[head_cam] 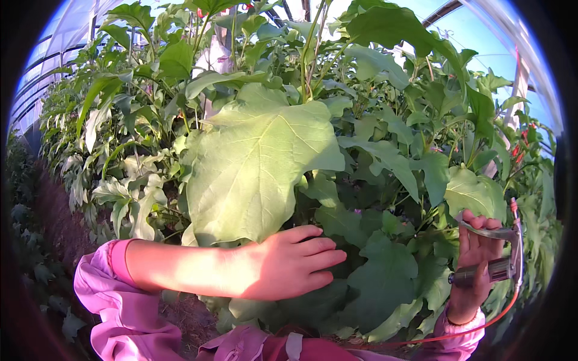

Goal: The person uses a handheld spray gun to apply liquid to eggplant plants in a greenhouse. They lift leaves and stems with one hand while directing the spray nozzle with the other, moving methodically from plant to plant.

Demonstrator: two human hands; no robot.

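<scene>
My left hand (pixel 295 264) reaches across in front of an eggplant-like plant, its back to me and its fingers stretched slightly apart. It touches the lower edge of a large pale-green leaf (pixel 253 167); its thumb is hidden, and no held thing shows. At the right, my right hand (pixel 474 266) is raised palm up. It holds a metal hand tool (pixel 517 252) with a cylindrical body (pixel 485 273) against the palm and a curved metal arm across the fingers. A thin red tube or cord (pixel 501 309) runs from the tool down toward my waist.
Dense leafy plants (pixel 388 149) fill the space ahead, with a broad leaf (pixel 397 27) overhanging above. A bare soil path (pixel 58 212) lies at the left. Whitish posts (pixel 519 90) and a plastic-covered greenhouse frame (pixel 58 49) stand around. Red objects (pixel 519 149) show at the right.
</scene>
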